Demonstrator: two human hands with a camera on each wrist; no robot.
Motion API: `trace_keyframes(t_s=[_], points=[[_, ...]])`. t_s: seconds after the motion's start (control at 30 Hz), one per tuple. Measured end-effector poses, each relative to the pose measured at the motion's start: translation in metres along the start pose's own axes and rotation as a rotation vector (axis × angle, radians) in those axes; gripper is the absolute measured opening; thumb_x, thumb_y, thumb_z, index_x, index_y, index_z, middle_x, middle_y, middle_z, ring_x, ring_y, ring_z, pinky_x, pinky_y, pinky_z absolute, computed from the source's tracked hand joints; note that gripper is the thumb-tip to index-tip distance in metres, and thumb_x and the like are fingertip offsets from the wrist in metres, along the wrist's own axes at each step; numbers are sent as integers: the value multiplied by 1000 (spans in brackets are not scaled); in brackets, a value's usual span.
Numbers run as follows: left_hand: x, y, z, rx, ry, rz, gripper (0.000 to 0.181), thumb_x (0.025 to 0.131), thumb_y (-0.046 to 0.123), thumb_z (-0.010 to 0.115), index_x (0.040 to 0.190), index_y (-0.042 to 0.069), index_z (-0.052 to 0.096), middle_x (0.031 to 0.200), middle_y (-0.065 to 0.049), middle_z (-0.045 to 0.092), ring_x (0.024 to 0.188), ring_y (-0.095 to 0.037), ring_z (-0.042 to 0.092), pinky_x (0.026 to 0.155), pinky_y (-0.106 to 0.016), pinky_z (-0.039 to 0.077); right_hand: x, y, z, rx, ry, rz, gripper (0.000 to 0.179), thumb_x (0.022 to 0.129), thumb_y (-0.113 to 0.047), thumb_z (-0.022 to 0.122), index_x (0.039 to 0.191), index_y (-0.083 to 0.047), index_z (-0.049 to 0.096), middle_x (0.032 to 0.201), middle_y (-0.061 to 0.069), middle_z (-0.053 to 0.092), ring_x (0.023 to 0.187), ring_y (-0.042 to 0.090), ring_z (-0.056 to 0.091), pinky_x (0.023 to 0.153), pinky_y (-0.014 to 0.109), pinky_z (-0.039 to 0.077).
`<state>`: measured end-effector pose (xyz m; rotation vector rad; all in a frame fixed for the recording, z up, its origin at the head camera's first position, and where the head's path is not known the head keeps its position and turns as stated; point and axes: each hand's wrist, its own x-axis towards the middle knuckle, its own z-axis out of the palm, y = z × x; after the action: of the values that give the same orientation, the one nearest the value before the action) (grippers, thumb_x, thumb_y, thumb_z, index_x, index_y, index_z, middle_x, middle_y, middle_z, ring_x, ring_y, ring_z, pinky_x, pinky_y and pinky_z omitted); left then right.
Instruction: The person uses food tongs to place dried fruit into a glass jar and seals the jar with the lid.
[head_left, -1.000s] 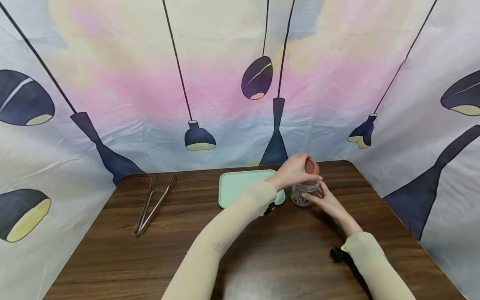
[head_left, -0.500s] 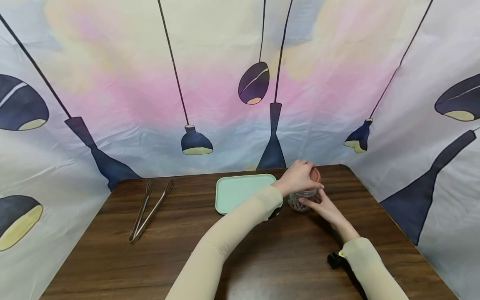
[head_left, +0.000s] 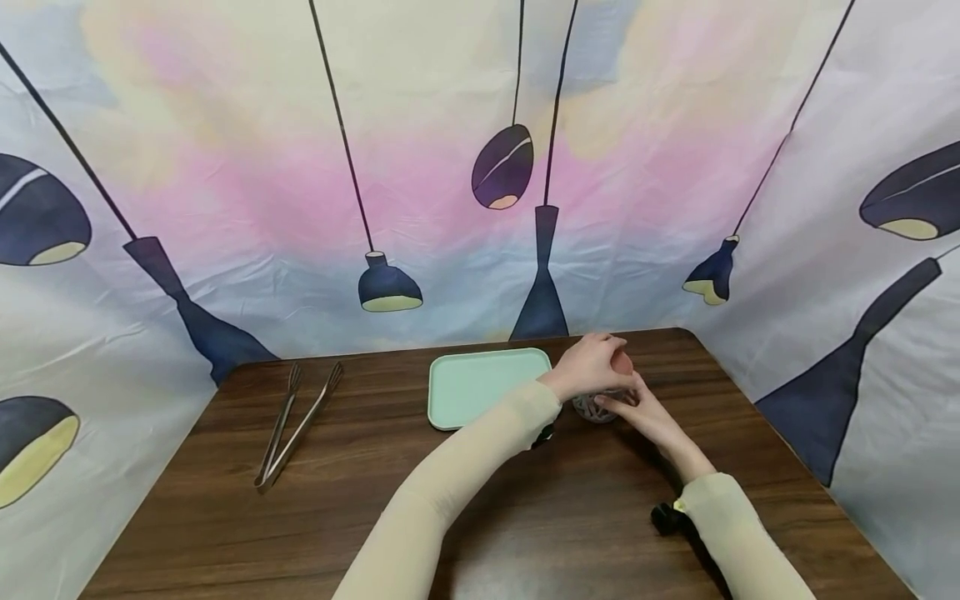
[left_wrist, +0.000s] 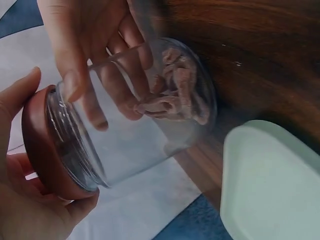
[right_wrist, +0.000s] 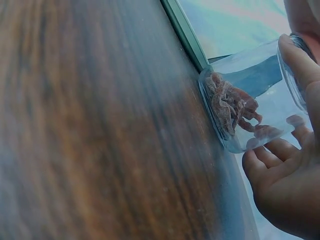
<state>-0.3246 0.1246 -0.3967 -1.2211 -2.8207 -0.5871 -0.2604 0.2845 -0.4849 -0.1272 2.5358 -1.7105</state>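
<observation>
In the head view, a clear glass jar (head_left: 596,407) stands on the table at the back right. My left hand (head_left: 590,367) grips its reddish-brown round lid (head_left: 622,362) from above, fingers and thumb around the rim. The left wrist view has the lid (left_wrist: 36,145) at the jar's mouth; whether it is seated fully I cannot tell. My right hand (head_left: 647,417) holds the jar's side, thumb near the neck and fingers curved round the glass (right_wrist: 270,95). Brownish-pink, wrinkled strips (left_wrist: 184,90) lie in the jar's bottom.
A pale green tray (head_left: 472,387) lies just left of the jar, partly behind my left forearm. Metal tongs (head_left: 288,433) rest spread apart on the left of the brown wooden table (head_left: 562,517). A cloth printed with lamps (head_left: 450,200) hangs behind.
The lid in my left hand has come down closer over the jar's mouth and shows less in the head view. My right hand keeps its hold on the jar. The head view has shifted slightly.
</observation>
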Motion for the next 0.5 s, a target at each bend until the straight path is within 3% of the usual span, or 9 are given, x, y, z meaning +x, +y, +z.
trace_keyframes(t_s=[0.37, 0.5], points=[[-17, -18, 13, -351, 25, -95, 103, 83, 56, 78, 161, 17, 25, 151, -11, 42, 121, -19, 55, 93, -32, 50, 0, -2, -2, 30, -6, 17, 95, 98, -38, 67, 164, -20, 0, 166, 20, 12, 149, 46, 17, 109, 65, 30], [-22, -22, 18, -430, 55, -120, 106, 82, 55, 80, 162, 17, 21, 149, -11, 43, 115, -18, 57, 90, -35, 51, 0, -2, 0, 45, 0, 1, 92, 99, -36, 67, 164, -20, 4, 165, 20, 16, 148, 44, 22, 109, 64, 31]])
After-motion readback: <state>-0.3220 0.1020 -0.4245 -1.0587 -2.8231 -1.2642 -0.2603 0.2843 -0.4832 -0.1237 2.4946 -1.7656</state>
